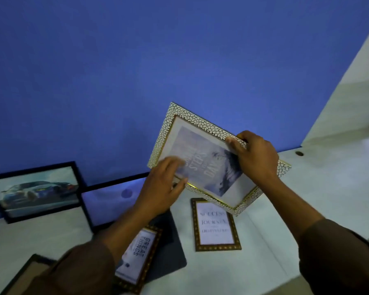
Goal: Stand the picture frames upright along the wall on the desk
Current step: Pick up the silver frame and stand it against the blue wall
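You are looking down at a pale white desk (320,188) that meets a deep blue wall (136,60). Take the large rectangular frame with the white pebble-patterned border and gold inner edge (202,122) as your landmark: it is lifted clear of the desk, tilted so one corner points up against the blue wall, and its print shows blurred words, "STEPS" among them.

Your right hand (257,158) grips the landmark frame at its upper right edge, fingers curled over the border and thumb pressed on the glass. Your left hand (162,188) lies on the frame's lower left edge with fingers spread fairly wide and flat across the glass; motion blur makes it hard to tell how firmly it grips. Both forearms wear dark brown sleeves.

Left of the landmark frame, a black-framed picture of a car (34,191) stands leaning against the wall. Between the two, a second black-framed picture with a pale, reflective face (113,201) also leans at the wall, partly behind your left hand.

Directly below the landmark frame, a small brown patterned frame reading "JOURNEY" (216,225) lies flat on the desk. Below and left of the landmark, another small brown frame reading "GREAT THINGS" (136,254) lies flat on a dark grey mat (173,252), partly under your left forearm. Far below and left, a corner of a dark frame with a tan face (28,271) shows.
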`<state>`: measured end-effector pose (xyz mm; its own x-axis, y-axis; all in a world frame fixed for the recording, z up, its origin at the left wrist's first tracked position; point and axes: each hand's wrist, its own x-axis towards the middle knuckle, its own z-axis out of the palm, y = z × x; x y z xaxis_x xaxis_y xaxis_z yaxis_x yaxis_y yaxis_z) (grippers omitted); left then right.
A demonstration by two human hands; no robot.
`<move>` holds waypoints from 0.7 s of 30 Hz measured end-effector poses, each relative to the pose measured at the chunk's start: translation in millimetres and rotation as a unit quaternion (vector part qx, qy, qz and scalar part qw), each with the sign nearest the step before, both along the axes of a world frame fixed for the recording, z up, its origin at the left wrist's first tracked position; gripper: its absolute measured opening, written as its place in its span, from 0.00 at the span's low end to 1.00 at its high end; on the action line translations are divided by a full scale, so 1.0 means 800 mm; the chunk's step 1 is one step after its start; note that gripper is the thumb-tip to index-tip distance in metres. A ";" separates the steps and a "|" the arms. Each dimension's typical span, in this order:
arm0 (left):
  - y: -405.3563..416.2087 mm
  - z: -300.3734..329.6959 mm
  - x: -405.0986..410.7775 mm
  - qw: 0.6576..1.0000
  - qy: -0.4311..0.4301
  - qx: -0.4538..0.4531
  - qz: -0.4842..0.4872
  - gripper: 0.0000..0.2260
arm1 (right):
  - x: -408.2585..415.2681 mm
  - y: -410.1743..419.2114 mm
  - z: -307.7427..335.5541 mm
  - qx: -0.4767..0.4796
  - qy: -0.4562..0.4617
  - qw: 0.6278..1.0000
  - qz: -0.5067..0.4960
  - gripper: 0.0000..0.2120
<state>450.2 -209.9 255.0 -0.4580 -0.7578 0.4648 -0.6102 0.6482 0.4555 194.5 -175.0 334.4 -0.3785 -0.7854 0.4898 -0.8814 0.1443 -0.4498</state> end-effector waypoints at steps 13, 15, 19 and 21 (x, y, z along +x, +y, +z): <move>-0.139 -0.093 -0.081 0.826 0.205 0.521 0.063 0.11 | -0.083 -0.141 -0.106 0.014 -0.376 0.927 0.006 0.22; -0.157 -0.092 -0.086 0.836 0.205 0.503 0.079 0.07 | -0.094 -0.157 -0.116 0.011 -0.405 0.914 0.023 0.20; -0.187 -0.094 -0.098 0.856 0.194 0.468 0.101 0.05 | -0.110 -0.182 -0.150 0.004 -0.443 0.894 0.068 0.16; -0.200 -0.098 -0.105 0.862 0.185 0.457 0.115 0.05 | -0.120 -0.196 -0.169 0.012 -0.448 0.890 0.083 0.15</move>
<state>366.1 -369.8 176.6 -0.1949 -0.9362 -0.2924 -0.3780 -0.2034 0.9032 98.7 -331.4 199.3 -0.4873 -0.8727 0.0323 -0.1800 0.0642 -0.9816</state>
